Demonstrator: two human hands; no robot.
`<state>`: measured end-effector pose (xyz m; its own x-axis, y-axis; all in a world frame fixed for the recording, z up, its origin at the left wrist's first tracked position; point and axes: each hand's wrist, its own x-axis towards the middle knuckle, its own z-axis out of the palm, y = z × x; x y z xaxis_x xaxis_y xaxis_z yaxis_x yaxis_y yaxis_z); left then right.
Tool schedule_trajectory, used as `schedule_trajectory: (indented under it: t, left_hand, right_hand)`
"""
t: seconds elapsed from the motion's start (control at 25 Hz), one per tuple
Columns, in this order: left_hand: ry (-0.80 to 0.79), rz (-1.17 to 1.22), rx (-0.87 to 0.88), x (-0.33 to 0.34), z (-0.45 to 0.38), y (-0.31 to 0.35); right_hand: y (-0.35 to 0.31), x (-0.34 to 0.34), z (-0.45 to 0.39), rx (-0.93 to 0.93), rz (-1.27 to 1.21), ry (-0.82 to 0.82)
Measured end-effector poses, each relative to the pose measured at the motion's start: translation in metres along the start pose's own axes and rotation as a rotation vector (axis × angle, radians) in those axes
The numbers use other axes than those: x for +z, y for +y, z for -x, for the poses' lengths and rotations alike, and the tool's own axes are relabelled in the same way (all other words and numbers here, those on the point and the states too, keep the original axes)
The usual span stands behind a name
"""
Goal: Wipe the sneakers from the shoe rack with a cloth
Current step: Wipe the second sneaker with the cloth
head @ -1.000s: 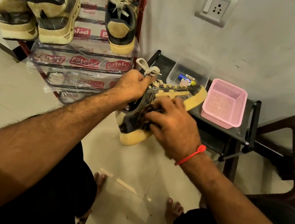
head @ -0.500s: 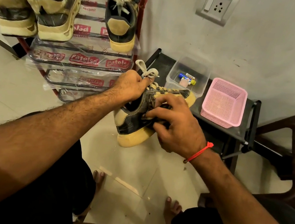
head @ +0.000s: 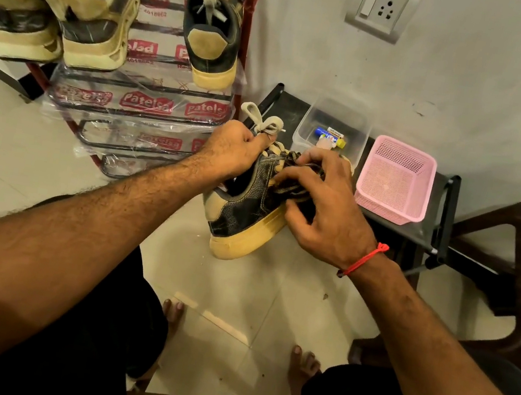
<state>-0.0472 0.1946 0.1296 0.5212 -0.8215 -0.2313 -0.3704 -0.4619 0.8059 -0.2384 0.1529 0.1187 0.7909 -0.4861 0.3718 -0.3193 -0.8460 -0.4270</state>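
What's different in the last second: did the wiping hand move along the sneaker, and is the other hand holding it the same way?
The right hand, pressing the dark cloth, slid from the sneaker's side near the heel forward toward the laces and toe. The sneaker's toe is now hidden behind that hand. The left hand kept its grip at the sneaker's collar. The shoes on the rack and the pink basket stayed put.

Three sneakers [head: 88, 3] are carried on the top shelf of the shoe rack [head: 142, 107] — two at its left end, one at its right. A clear tub [head: 334, 123] and a pink basket [head: 394, 179] are set side by side on the black stand [head: 433, 235].
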Motion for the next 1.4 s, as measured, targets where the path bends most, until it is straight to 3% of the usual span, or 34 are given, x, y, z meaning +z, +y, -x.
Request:
schedule_trajectory:
  t: [0.16, 0.32, 0.44, 0.56, 0.8, 1.0, 1.08, 1.12, 1.24, 1.4]
  left_hand:
    - [0.033, 0.045, -0.014, -0.003, -0.003, -0.002]
    - [0.089, 0.051, 0.036, -0.002, -0.004, 0.000]
    - [0.079, 0.000, 0.065, 0.000, -0.003, 0.000]
    - [0.026, -0.056, 0.111, 0.003, 0.003, 0.000]
    - [0.010, -0.140, 0.190, 0.019, 0.007, 0.006]
    - [-0.017, -0.120, 0.138, 0.010, 0.003, 0.000]
    - [0.011, -0.101, 0.099, 0.003, -0.001, -0.001]
    - [0.011, -0.075, 0.093, 0.000, -0.004, -0.001]
    - [-0.020, -0.011, 0.146, -0.007, -0.007, 0.001]
    - [0.069, 0.020, 0.206, -0.006, -0.004, 0.003]
  right_hand:
    - [-0.001, -0.001, -0.003, 0.230, -0.264, 0.089]
    - [0.007, 0.009, -0.001, 0.389, -0.169, 0.060]
    - [-0.007, 0.015, -0.001, 0.172, -0.114, 0.109]
    - [-0.020, 0.015, 0.000, -0.134, 0.030, 0.039]
    - [0.011, -0.010, -0.012, 0.071, 0.172, 0.150]
    - [-0.035, 0.005, 0.006, -0.233, -0.033, -0.135]
    - [-0.042, 0.010, 0.012, -0.368, -0.030, -0.278]
    - [-0.036, 0.010, 0.010, -0.371, 0.006, -0.271]
    - [0.000, -0.002, -0.002, -0.127, 0.053, -0.046]
    - [0.028, -0.023, -0.008, 0.203, 0.104, 0.115]
